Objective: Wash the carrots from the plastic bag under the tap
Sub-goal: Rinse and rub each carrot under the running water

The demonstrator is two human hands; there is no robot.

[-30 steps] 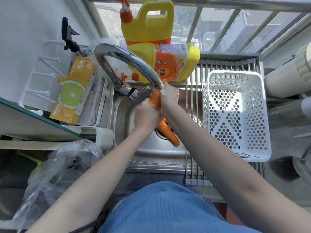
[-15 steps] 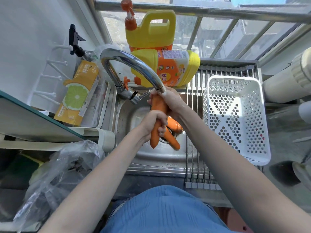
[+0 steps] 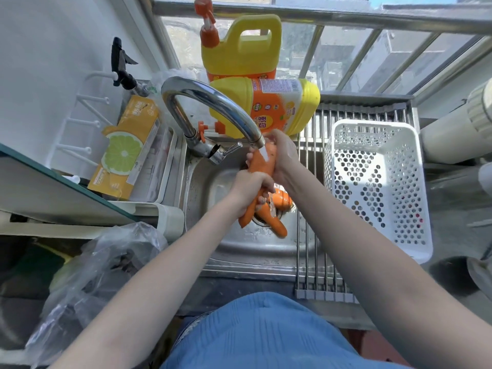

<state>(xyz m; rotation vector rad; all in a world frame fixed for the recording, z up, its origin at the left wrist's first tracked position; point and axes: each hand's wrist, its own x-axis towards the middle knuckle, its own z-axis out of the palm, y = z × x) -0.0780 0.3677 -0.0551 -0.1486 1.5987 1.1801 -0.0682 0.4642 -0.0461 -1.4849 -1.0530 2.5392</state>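
Observation:
A long orange carrot (image 3: 262,166) hangs upright under the spout of the curved steel tap (image 3: 213,102), with water running onto its top. My right hand (image 3: 283,153) grips its thick upper end. My left hand (image 3: 249,189) is wrapped around its lower half. Two more carrots (image 3: 279,201) lie in the steel sink (image 3: 239,251) over the drain, partly hidden by my hands. The crumpled clear plastic bag (image 3: 101,265) lies on the counter at the lower left.
A white perforated basket (image 3: 372,182) stands on a steel roll-up rack (image 3: 316,265) over the sink's right half. Two yellow detergent jugs (image 3: 266,75) sit behind the tap. A lemon-printed box (image 3: 127,147) and a spray bottle (image 3: 121,65) are at the left.
The carrot has risen out of my hands' cover and now shows full length under the spout. My left hand has slid down its lower half.

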